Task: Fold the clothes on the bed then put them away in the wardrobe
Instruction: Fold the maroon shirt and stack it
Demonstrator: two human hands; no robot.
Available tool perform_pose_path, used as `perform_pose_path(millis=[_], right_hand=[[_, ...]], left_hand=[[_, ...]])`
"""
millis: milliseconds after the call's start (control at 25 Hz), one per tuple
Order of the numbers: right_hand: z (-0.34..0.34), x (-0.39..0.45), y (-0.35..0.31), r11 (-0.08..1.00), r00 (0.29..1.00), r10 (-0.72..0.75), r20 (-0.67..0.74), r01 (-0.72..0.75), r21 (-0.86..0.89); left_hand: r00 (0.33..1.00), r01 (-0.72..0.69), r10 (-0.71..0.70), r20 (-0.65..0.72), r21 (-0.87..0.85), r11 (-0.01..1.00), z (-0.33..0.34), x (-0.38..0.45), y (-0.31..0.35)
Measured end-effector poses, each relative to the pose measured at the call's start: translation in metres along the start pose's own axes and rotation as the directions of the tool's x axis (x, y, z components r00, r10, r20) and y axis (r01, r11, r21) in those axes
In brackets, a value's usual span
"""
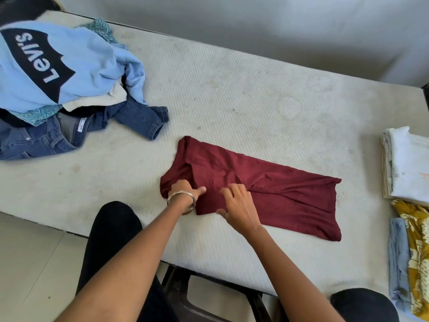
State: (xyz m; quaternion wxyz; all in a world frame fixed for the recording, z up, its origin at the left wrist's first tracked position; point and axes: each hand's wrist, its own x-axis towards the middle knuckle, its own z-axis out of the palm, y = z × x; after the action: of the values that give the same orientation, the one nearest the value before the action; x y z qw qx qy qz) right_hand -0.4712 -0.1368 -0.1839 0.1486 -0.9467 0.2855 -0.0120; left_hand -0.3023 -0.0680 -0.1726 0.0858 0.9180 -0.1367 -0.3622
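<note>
Head view: a maroon garment (267, 182), partly folded into a long strip, lies on the bare mattress (232, 101) near its near edge, running from center toward the right. The left hand (185, 194), with bangles at the wrist, pinches the fabric at the garment's left end, thumb extended. The right hand (239, 208), a ring on the thumb, grips the near edge of the cloth just beside it, fingers curled. At far left sits an unfolded pile: a light blue sweatshirt (69, 66) on top of blue jeans (130, 119). At the right edge lie folded clothes: a white stack (406, 163), a yellow patterned piece (417, 240), and a pale blue piece (398, 259).
</note>
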Motion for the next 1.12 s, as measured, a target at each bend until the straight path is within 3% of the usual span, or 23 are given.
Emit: perform_pose_path(millis=[120, 240, 360, 440, 480, 520, 600, 640, 680, 720, 760, 840, 960, 1040, 1120], right_hand=[[0.016, 0.006, -0.006, 0.996, 0.978, -0.033, 0.205, 0.049, -0.076], [0.031, 0.006, -0.014, 0.992, 0.980, 0.076, 0.182, -0.056, -0.114], [0.035, 0.017, -0.025, 0.998, 0.997, 0.053, -0.062, -0.055, -0.028], [0.024, 0.030, -0.024, 0.974, 0.942, 0.119, -0.313, -0.050, 0.219], [0.013, 0.039, -0.019, 0.898, 0.905, 0.259, -0.339, -0.096, 0.429], [0.002, 0.048, -0.009, 0.759, 0.876, 0.411, -0.251, -0.176, 0.627], [-0.012, 0.062, 0.021, 0.352, 0.770, 0.638, 0.032, -0.327, 0.877], [-0.012, 0.068, 0.039, 0.134, 0.702, 0.688, 0.182, -0.370, 0.919], [-0.012, 0.072, 0.056, -0.057, 0.640, 0.695, 0.328, -0.405, 0.913], [-0.009, 0.072, 0.071, -0.178, 0.609, 0.666, 0.431, -0.431, 0.885], [-0.008, 0.071, 0.081, -0.233, 0.610, 0.629, 0.482, -0.444, 0.865], [-0.004, 0.065, 0.090, -0.243, 0.647, 0.569, 0.507, -0.457, 0.856], [0.003, 0.055, 0.088, -0.132, 0.743, 0.467, 0.479, -0.477, 0.869], [0.006, 0.051, 0.089, 0.118, 0.839, 0.401, 0.369, -0.446, 0.887], [0.003, 0.054, 0.090, 0.516, 0.938, 0.281, 0.203, -0.326, 0.792]], left_hand=[[0.998, 0.060, -0.061, -0.008, -0.106, 0.993, 0.013, -0.003, 0.004], [0.995, 0.098, -0.074, 0.070, -0.443, 0.891, 0.002, -0.002, 0.013], [0.946, 0.139, 0.096, 0.310, -0.654, 0.743, -0.025, -0.012, 0.024], [0.891, 0.058, 0.266, 0.368, -0.673, 0.738, -0.041, -0.010, 0.032], [0.898, -0.023, 0.317, 0.306, -0.686, 0.727, -0.043, -0.001, 0.036], [0.923, -0.126, 0.338, 0.182, -0.689, 0.714, -0.044, 0.007, 0.040], [0.918, -0.388, 0.356, -0.174, -0.580, 0.717, -0.040, 0.030, 0.043], [0.858, -0.510, 0.407, -0.314, -0.422, 0.750, -0.040, 0.041, 0.044], [0.792, -0.585, 0.493, -0.361, -0.216, 0.781, -0.039, 0.054, 0.045], [0.748, -0.613, 0.580, -0.322, 0.000, 0.790, -0.038, 0.066, 0.045], [0.739, -0.605, 0.631, -0.238, 0.180, 0.776, -0.038, 0.075, 0.047], [0.744, -0.572, 0.658, -0.117, 0.397, 0.718, -0.039, 0.087, 0.057], [0.703, -0.611, 0.711, 0.012, 0.521, 0.596, -0.040, 0.099, 0.077], [0.694, -0.635, 0.711, 0.114, 0.561, 0.530, -0.044, 0.107, 0.090], [0.700, -0.651, 0.677, 0.226, 0.593, 0.474, -0.050, 0.112, 0.099]])
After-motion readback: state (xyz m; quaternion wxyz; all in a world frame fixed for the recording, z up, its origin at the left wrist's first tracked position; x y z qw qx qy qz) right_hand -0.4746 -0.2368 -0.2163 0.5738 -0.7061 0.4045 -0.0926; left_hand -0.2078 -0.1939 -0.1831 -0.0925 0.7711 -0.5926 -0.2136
